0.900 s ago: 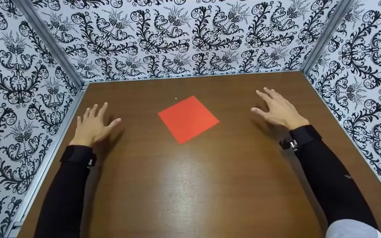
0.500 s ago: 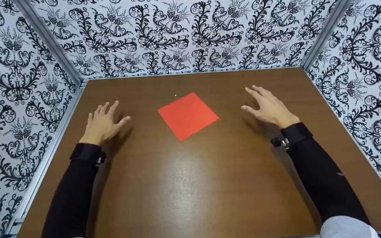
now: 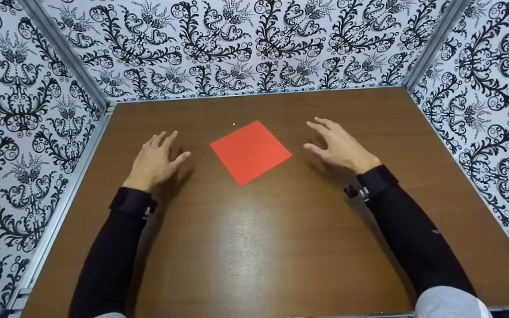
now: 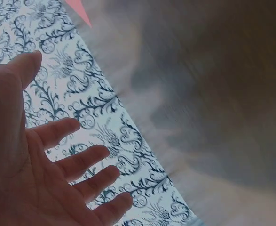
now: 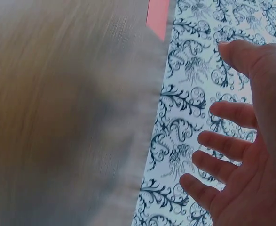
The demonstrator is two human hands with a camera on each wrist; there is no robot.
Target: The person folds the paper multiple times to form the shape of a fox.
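A square sheet of red paper (image 3: 251, 153) lies flat on the brown table, turned so that one corner points toward the person. To its left, my left hand (image 3: 153, 162) hovers over the wood with fingers spread and nothing in it. My right hand (image 3: 338, 146) is on the other side of the paper, thumb apart from the relaxed fingers, also holding nothing. Both wrist views show the palms bare: the left palm (image 4: 39, 174) and the right palm (image 5: 255, 174). Only a pink-looking corner of the paper (image 4: 80, 10) enters the left wrist view, and a strip of paper (image 5: 157, 19) the right.
The wooden tabletop (image 3: 245, 247) is bordered by a back wall (image 3: 237, 48) and side walls in black-and-white scroll pattern. Grey metal posts (image 3: 66, 55) stand at the corners. A tiny white speck (image 3: 234, 124) lies just behind the paper.
Both hands have moved inward, the left one rightward and the right one leftward, closer to the red paper. The paper stays where it was on the table; the head view has tilted slightly.
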